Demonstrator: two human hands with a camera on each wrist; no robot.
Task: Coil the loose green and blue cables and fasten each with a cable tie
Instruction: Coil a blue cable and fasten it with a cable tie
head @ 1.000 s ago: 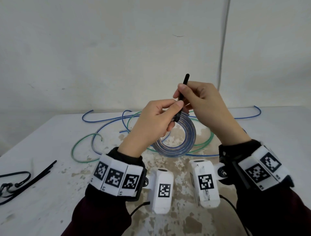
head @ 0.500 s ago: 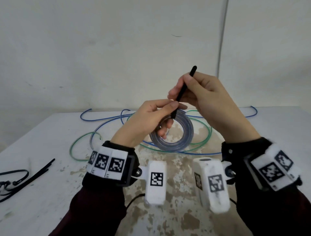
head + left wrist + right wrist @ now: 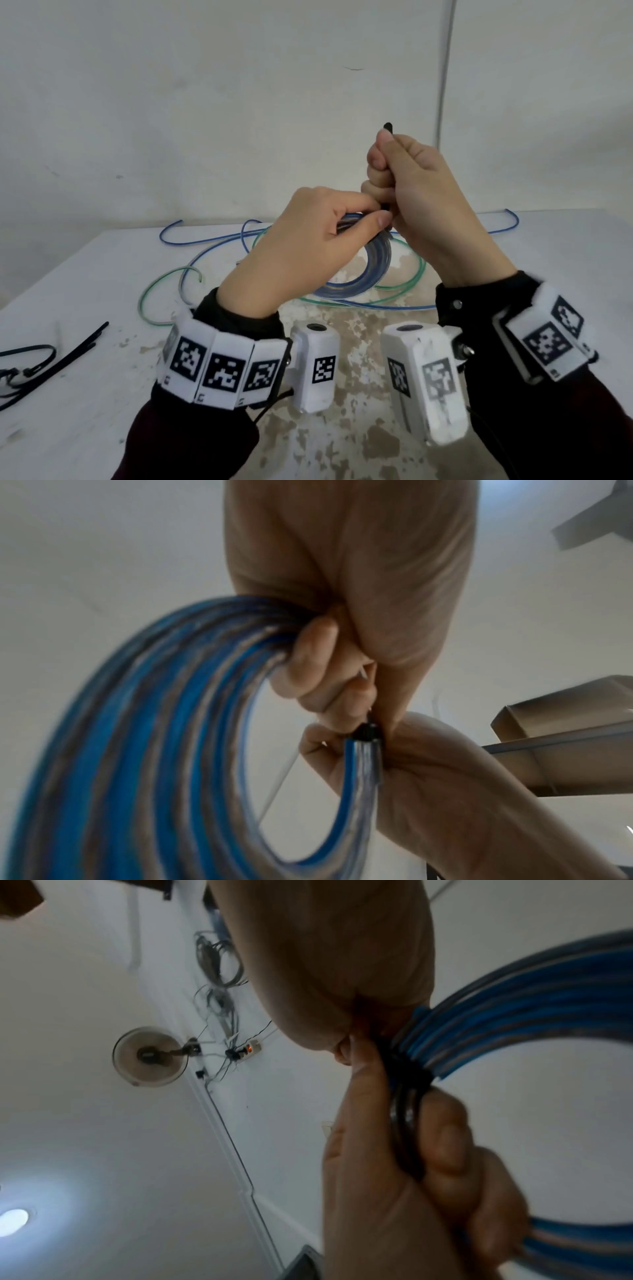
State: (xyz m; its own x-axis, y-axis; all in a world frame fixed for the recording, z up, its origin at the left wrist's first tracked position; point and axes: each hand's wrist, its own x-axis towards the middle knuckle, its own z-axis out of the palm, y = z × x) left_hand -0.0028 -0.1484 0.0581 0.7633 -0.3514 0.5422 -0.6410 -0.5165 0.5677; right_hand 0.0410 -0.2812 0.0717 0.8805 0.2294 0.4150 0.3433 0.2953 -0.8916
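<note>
Hands sit higher than a moment ago: your right hand [image 3: 421,192] now fists the black cable tie [image 3: 388,126], only its tip showing, where before it pinched it. Your left hand [image 3: 308,246] pinches the blue coil [image 3: 373,265] above the table [image 3: 85,274]. Wristband codes unreadable; tie's loop mostly hidden, wrist views blurred

Legible text: none; no words, brands or numbers can be made out; black-and-white square code markers [image 3: 222,368] stand on the white wrist bands and on both wrist camera housings [image 3: 323,368]; tiny marks beneath them are too small to read.
</note>
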